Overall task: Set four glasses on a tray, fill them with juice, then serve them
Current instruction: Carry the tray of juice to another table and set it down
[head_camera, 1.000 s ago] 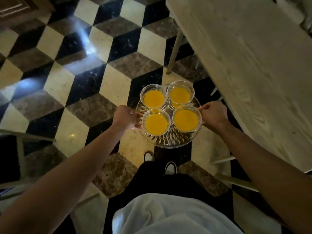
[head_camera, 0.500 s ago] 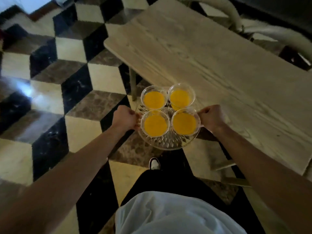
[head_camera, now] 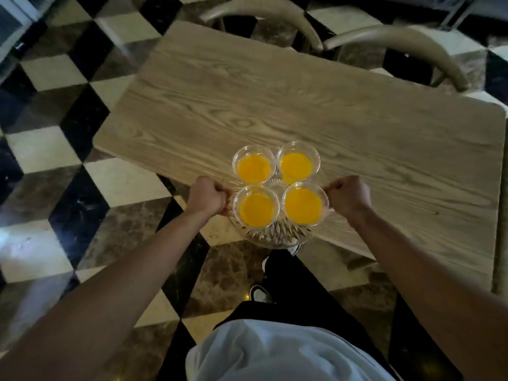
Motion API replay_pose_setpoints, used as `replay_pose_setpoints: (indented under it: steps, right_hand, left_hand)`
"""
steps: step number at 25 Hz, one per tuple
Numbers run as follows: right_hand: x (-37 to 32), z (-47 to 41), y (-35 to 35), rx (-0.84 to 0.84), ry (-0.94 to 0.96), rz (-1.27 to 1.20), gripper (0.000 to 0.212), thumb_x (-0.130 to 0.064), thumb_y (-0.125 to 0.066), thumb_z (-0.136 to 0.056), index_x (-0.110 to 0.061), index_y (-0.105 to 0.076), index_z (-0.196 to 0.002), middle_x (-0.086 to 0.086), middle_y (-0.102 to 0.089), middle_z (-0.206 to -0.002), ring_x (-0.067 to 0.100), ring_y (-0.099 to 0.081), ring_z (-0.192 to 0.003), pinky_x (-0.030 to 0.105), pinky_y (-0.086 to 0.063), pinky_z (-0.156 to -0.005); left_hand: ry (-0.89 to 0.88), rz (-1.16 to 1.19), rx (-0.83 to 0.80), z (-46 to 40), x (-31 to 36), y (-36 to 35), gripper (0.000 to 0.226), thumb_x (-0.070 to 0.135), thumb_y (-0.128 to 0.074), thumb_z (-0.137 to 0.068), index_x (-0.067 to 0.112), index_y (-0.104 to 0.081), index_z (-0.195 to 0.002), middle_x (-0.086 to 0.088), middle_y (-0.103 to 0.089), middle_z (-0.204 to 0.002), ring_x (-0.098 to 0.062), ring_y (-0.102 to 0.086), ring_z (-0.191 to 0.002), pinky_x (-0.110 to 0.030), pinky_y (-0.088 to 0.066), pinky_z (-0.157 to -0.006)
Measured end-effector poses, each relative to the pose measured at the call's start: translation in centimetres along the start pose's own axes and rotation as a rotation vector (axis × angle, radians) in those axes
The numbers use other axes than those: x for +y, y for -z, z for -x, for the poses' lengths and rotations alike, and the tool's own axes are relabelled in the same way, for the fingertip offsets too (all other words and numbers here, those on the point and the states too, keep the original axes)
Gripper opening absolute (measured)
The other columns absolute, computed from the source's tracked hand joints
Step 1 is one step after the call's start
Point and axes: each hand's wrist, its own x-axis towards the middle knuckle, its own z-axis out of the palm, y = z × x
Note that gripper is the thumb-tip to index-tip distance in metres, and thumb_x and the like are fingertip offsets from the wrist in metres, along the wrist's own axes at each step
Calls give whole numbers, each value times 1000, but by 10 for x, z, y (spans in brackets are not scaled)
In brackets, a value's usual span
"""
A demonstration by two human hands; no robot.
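— Fingers (head_camera: 220,188) of the left hand (head_camera: 206,196) are curled tight around the left edge of the tray (head_camera: 275,239); is the other side the same?

— Yes. Those of the right hand (head_camera: 349,195) are clenched on the tray's right edge, knuckles up, so both hands carry it between them.

— What kind of tray is it?

— Round, clear cut glass with a ribbed pattern. Only its near rim and a bit of the centre show, since the glasses cover most of it.

— And the glasses?

— Four, standing upright in a tight square, rims just beside one another. The far-left glass (head_camera: 253,169) and far-right glass (head_camera: 298,165) sit over the table (head_camera: 302,100). The near-left glass (head_camera: 256,209) and near-right glass (head_camera: 304,205) lie between the two hands. Each holds orange juice (head_camera: 302,206).

— Is the tray resting on the table?

— I cannot tell. Its far half overlaps the near edge of the pale wooden top, while the near rim hangs out over the checkered floor (head_camera: 123,180).

— Anything else around?

— Two curved chair backs (head_camera: 398,42) stand at the table's far side. Near the bottom, a white shirt, dark trousers and a shoe (head_camera: 259,294) of the person show.
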Motion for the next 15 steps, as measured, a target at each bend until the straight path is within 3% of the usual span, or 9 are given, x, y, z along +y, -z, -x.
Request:
replay_pose_setpoints:
  steps: [2,5,10,13,15]
  right_hand:
    - [-3,-22,6,13,-40,-36,12,-15,-76,-75,-19,-78,-64,-3,-73,-56,3,-68,-47,15,-51,-50]
    - [-9,-51,12,43,-82,-43,12,-16,-74,-73,-17,-77,-62,-3,-70,-51,0,-66,-47,13,-44,-47]
    - [-22,-100,23,67,-118,1,13,-20,-74,-77,-12,-78,-69,5,-75,-64,19,-72,-71,29,-58,-66]
    - [-26,-122,24,88,-142,4,15,-25,-73,-81,-13,-80,-77,7,-77,-74,23,-73,-79,32,-58,-71]
    - [-28,-131,22,105,-165,1,17,-26,-72,-80,-12,-79,-74,7,-77,-73,24,-72,-80,32,-58,-71]
  left_hand:
    - [-8,-26,-16,-24,22,-7,10,4,-68,-98,-4,-75,-99,-16,-75,-84,-29,-76,-65,-35,-65,-53]
    - [-33,-47,-33,-56,49,-16,8,2,-70,-97,-3,-75,-96,-16,-75,-84,-26,-73,-55,-25,-57,-39]
    - [-69,-103,-53,-107,92,-27,16,-4,-65,-93,1,-78,-85,-19,-78,-80,-33,-77,-65,-46,-67,-63]
    - [-93,-139,-82,-136,111,-33,27,-7,-62,-92,9,-77,-77,-18,-78,-76,-29,-76,-60,-45,-67,-63]
    - [-120,-199,-75,-154,120,-33,22,-3,-64,-90,9,-80,-81,-8,-77,-66,-19,-74,-56,-35,-66,-60]
